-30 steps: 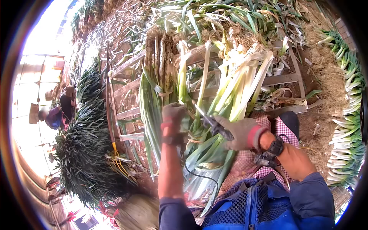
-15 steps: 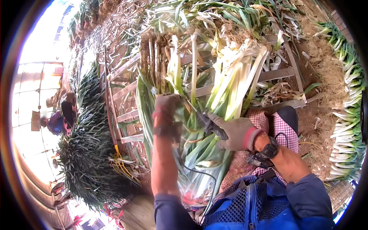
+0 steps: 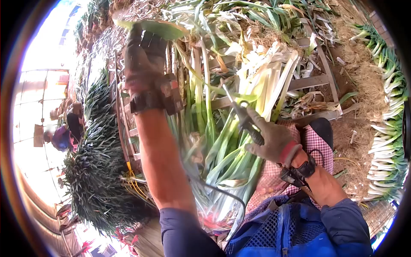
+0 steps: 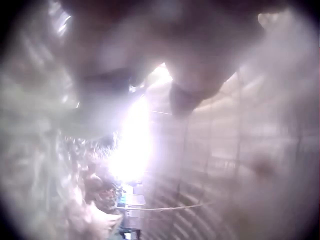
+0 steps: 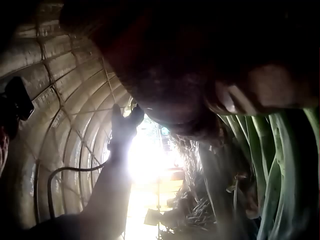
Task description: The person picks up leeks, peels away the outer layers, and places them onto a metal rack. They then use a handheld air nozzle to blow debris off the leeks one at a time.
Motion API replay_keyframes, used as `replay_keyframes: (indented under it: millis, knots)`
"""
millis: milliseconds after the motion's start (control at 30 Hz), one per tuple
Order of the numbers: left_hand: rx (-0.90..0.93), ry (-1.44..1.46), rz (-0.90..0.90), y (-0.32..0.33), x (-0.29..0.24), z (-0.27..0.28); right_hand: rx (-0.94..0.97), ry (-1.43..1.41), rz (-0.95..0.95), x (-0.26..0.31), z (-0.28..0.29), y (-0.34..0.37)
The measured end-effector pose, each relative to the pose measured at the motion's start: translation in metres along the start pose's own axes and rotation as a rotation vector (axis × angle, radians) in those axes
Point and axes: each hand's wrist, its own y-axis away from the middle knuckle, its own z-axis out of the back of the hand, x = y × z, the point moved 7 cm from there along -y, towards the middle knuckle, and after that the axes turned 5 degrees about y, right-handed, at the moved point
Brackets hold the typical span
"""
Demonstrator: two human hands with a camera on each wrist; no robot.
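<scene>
My gloved left hand (image 3: 144,58) is raised at the upper left, blurred, its fingers holding a torn green leek leaf (image 3: 165,30). In the left wrist view the hand is only a dark blur. My gloved right hand (image 3: 274,139) grips a black-handled tool (image 3: 246,120) with a slim pale tip pointing up and forward. Under and ahead of that tip lies a pile of leeks (image 3: 257,92), pale shafts away from me and green leaves toward my lap. Two separate leek stalks (image 3: 205,98) lie to the left of the pile.
A slatted wooden rack (image 3: 312,82) lies beneath the leeks, with dry husks around it. Dark green leeks (image 3: 94,171) are heaped at left, and trimmed white-ended leeks (image 3: 383,158) line the right side. Another person (image 3: 62,137) is at far left. A cable (image 3: 227,195) runs below my left arm.
My left hand has moved from beside the leeks up and to the left, carrying a leaf away. My right hand stays near the same spot, its tool tip now turned more upward.
</scene>
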Motion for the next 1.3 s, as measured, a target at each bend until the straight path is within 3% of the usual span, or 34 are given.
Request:
replay_keyframes:
  millis: [33,100,133,167,200,267,333,367,433,467,500,600,667,767,900,1033,1067,1167,1233,1300]
  knots:
    - [-0.088,-0.191,-0.008,0.014,-0.003,-0.010,0.005,0.000,0.004,0.006,0.003,0.001]
    - [-0.223,-0.637,-0.032,0.030,0.004,0.027,0.237,0.069,-0.061,0.013,0.000,0.003]
    - [-0.281,-0.609,-0.012,0.039,0.018,0.054,0.297,0.118,0.005,0.015,-0.012,0.003]
    - [-0.404,-0.685,0.152,0.044,0.038,0.091,0.295,0.118,0.007,0.018,-0.012,0.002]
    - [-0.460,-0.854,0.206,0.056,0.053,0.122,0.320,0.146,-0.003,0.021,-0.014,0.001]
    - [-0.386,-0.964,0.280,0.086,0.100,0.211,0.350,0.178,-0.014,0.018,-0.023,-0.003]
    - [-0.374,-1.083,0.315,0.143,0.119,0.209,0.174,0.165,0.047,0.012,-0.027,-0.021]
    - [-0.384,-1.133,0.312,0.168,0.122,0.194,0.174,0.168,0.051,0.017,-0.025,-0.026]
    - [-0.313,-1.161,0.118,0.188,0.163,0.251,0.343,0.250,0.059,0.037,-0.029,-0.036]
    - [-0.280,-1.359,0.198,0.194,0.160,0.243,0.372,0.221,0.006,0.042,-0.024,-0.045]
    - [-0.238,-1.534,0.155,0.194,0.164,0.246,0.370,0.224,0.006,0.045,-0.021,-0.059]
    - [-0.214,-1.681,0.160,0.189,0.159,0.222,0.262,0.232,-0.058,0.046,-0.004,-0.102]
    - [-0.232,-1.774,0.332,0.184,0.159,0.214,0.177,0.269,-0.036,0.046,0.006,-0.131]
    - [-0.239,-1.758,0.468,0.180,0.164,0.210,0.051,0.329,-0.021,0.046,0.012,-0.168]
    - [-0.256,-1.782,0.433,0.179,0.168,0.210,0.034,0.285,-0.031,0.043,0.017,-0.199]
    - [-0.202,-1.894,0.205,0.183,0.170,0.207,0.048,0.295,-0.010,0.044,0.013,-0.189]
    - [-0.216,-1.939,0.067,0.184,0.170,0.201,0.047,0.308,-0.014,0.042,0.012,-0.183]
    - [-0.180,-1.904,0.036,0.208,0.173,0.185,0.002,0.254,-0.022,0.045,0.024,-0.152]
    - [-0.187,-1.872,0.068,0.220,0.169,0.181,0.197,0.175,-0.068,0.044,0.021,-0.132]
    - [-0.216,-1.544,0.250,0.232,0.167,0.184,0.182,0.264,0.050,0.035,0.005,-0.122]
